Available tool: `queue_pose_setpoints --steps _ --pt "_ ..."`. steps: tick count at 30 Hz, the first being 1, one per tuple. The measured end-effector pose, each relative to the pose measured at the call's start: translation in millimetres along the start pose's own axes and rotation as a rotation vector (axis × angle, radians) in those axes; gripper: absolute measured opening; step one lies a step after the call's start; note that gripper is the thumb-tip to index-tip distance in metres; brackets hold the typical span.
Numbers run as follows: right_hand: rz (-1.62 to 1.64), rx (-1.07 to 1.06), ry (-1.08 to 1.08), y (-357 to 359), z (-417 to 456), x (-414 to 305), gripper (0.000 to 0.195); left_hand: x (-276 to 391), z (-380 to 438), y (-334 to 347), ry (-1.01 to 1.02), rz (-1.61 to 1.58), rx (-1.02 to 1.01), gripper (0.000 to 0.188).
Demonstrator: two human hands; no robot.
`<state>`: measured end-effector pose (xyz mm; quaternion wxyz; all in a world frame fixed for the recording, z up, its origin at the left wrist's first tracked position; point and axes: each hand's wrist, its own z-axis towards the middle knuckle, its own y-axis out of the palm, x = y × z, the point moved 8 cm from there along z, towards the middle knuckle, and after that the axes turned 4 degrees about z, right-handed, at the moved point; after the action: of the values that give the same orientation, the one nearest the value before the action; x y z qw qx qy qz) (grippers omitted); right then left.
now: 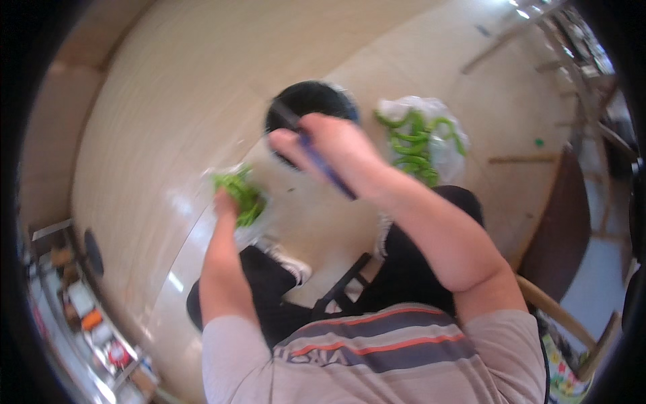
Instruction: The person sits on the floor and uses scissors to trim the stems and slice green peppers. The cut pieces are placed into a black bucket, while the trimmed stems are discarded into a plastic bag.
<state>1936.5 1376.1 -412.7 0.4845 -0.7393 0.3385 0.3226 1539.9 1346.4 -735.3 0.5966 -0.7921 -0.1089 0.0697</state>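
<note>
My right hand is shut on a knife with a blue handle; its blurred blade points up and left over a round black container on the floor. At the left, my left hand touches green vegetables, perhaps peppers, on a clear plastic bag; whether its fingers grip one is not plain. To the right of the container, long curved green peppers lie on a whitish plastic bag.
A wooden chair stands at the right, beside a dark brown curved board. A shelf with assorted goods is at the lower left. My shoe rests near the left bag.
</note>
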Motion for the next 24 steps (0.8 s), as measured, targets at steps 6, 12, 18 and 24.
queue_pose_setpoints --steps 6,12,18,24 --pt "0.024 0.202 -0.128 -92.6 -22.8 -18.1 0.045 38.7 -32.2 -40.8 -0.137 0.207 0.092 0.035" --pt "0.272 0.727 -0.003 -244.7 -18.4 126.0 0.029 83.4 -43.6 -75.1 0.089 0.214 0.251 0.022" --pt "-0.193 0.704 0.669 -191.6 10.0 372.1 0.059 79.1 -43.7 -50.4 0.087 0.323 -0.118 0.03" --pt "-0.06 0.795 0.803 -127.3 12.9 455.6 0.034 128.4 -99.6 -91.0 0.161 0.373 -0.57 0.037"
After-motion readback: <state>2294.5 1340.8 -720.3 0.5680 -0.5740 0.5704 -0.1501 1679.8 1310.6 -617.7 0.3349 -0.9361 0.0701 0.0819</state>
